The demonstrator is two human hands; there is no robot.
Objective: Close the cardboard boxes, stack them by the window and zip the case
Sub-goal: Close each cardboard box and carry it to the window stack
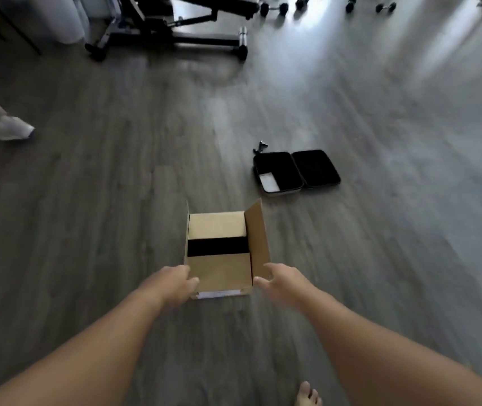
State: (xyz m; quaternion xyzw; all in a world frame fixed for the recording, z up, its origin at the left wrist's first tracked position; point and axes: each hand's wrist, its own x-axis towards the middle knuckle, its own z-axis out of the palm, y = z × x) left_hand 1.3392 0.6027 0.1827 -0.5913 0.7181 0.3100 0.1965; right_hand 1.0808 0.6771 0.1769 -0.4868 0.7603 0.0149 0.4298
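The left hand [175, 284] covers the near left corner of the cardboard box [219, 253], and its fingers [191, 281] are too blurred to show whether they grip. The box's inside is hidden in a dark gap. The weight bench [175, 27] and a foot [307, 395] are cut off by the edges. The white item in the open case [295, 171] is too small to identify.

both hands, left hand [179, 284] and right hand [279, 281], touch a half-closed cardboard box [219, 253] near an open black case [295, 171].
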